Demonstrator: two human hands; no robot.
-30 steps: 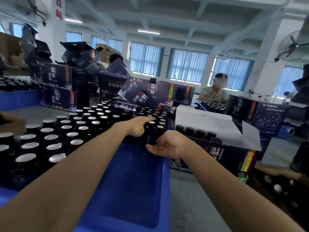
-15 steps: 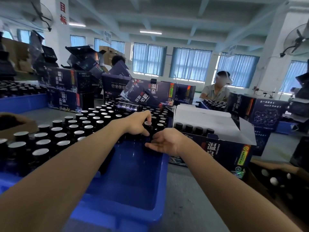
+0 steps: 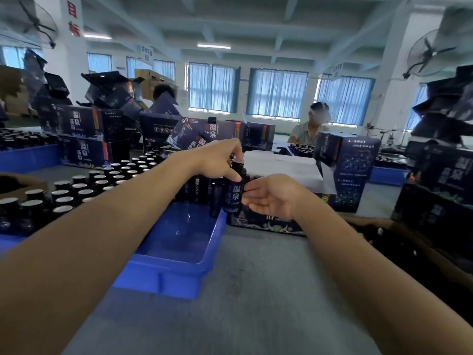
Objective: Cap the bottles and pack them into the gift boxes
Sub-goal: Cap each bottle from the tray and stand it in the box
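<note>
Bottle (image 3: 234, 194): lifted since half a second ago out of the rows at the tray's far end. Now upright in the air over the right rim of the blue tray (image 3: 179, 254), just beside the open gift box (image 3: 266, 222).
Left hand (image 3: 217, 162): risen with it. Grip closed round the neck from above, thumb down the side.
Right hand (image 3: 272, 199): brought up from the tray's edge. Grip open, fingers near straight, tips touching the label, holding nothing.
Cap (image 3: 238, 162): dark top apparently on already; too small to tell whether seated.
Other bottles (image 3: 76, 190): standing in rows on the tray's left side.
Meaning: picking likely done. Next, probably a short carry rightwards into the box behind its white flap (image 3: 281, 167).
Risk: held at the top only, so liable to swing or slip without support lower down.
</note>
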